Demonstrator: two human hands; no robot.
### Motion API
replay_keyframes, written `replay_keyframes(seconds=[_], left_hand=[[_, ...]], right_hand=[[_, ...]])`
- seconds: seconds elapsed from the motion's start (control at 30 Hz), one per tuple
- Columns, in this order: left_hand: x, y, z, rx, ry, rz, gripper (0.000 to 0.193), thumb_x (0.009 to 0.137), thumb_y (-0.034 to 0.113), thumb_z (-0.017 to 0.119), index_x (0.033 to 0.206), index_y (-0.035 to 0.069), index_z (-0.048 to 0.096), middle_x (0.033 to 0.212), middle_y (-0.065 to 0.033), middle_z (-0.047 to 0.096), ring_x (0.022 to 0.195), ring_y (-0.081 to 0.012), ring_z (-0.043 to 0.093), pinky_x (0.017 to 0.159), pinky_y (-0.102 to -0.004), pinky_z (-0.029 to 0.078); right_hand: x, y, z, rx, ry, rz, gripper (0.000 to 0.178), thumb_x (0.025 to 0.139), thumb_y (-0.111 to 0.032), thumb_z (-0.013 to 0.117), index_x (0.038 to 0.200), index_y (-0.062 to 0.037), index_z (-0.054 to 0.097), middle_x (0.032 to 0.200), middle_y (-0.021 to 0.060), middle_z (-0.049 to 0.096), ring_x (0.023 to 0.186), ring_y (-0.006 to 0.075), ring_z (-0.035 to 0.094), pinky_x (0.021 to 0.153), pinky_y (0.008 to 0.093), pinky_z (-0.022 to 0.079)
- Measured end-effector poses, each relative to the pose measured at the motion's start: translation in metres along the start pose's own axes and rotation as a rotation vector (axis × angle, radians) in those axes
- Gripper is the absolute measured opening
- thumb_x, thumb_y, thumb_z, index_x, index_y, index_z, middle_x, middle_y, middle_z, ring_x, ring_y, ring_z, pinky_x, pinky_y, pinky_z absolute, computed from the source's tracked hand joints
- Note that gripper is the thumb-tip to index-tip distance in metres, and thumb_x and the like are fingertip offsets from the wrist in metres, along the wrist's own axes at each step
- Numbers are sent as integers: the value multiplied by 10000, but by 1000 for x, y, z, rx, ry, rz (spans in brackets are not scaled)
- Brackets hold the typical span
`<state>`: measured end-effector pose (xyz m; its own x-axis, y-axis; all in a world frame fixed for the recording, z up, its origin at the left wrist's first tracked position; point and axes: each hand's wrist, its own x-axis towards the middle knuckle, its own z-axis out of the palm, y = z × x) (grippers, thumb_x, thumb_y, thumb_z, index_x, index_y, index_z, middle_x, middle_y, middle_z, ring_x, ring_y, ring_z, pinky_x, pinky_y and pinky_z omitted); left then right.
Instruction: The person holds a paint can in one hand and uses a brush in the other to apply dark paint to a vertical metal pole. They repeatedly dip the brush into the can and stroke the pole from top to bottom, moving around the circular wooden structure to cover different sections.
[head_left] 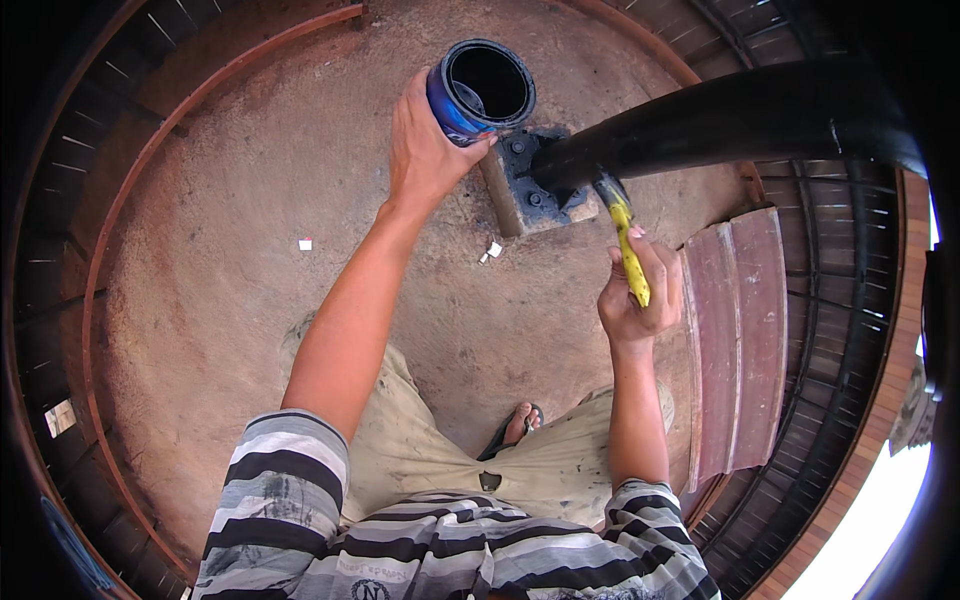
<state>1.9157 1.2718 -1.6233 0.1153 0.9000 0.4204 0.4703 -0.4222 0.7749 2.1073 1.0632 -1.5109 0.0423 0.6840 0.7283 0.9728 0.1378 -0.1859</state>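
Note:
My left hand (pixel 425 145) is wrapped round a blue paint can (pixel 455 112), raised and tilted so its dark inside shows. Black paint coats the can's rim. In my right hand (pixel 645 290) is a paintbrush with a yellow handle (pixel 630 250), its dark bristles up against the underside of a black pole (pixel 690 125) close to its foot. A black base plate with bolts (pixel 540 185) fixes the pole to a concrete block (pixel 505 200). The can is just left of and beyond that plate.
Small white scraps (pixel 491 252) lie on the brown floor (pixel 230 200), one more (pixel 305 244) farther left. Reddish corrugated sheet (pixel 740 350) lies at the right. A curved metal rail (pixel 130 190) and dark slatted wall ring the floor. My sandalled foot (pixel 518 425) is below.

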Motion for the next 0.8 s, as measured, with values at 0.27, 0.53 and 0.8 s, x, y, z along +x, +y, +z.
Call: replay_keyframes(seconds=[0.27, 0.53, 0.8], left_hand=[[-1, 6, -2, -41, 29, -25, 1227, 682, 342, 1032, 1624, 3, 324, 1538, -278, 504, 1432, -453, 514, 1214, -548, 427], [7, 17, -13, -93, 87, 22, 1226, 675, 335, 1037, 1627, 29, 327, 1535, -268, 509, 1451, -444, 510, 1204, -542, 443], [4, 24, -27, -79, 159, 44, 1200, 664, 376, 1039, 1596, 18, 373, 1487, -244, 546, 1385, -436, 561, 1164, -537, 466]], right_hand=[[44, 5, -10, -198, 119, -62, 243, 939, -58, 861, 1153, 0, 759, 1024, 125, 787, 877, 271, 737, 764, 374, 598], [-5, -9, 44, -32, -100, -16, 276, 875, -44, 860, 1136, -59, 772, 950, 127, 731, 823, 315, 718, 709, 386, 565], [-3, -13, 86, -111, -93, -72, 235, 915, -97, 831, 1141, -103, 767, 905, 80, 668, 762, 291, 698, 643, 403, 547]])
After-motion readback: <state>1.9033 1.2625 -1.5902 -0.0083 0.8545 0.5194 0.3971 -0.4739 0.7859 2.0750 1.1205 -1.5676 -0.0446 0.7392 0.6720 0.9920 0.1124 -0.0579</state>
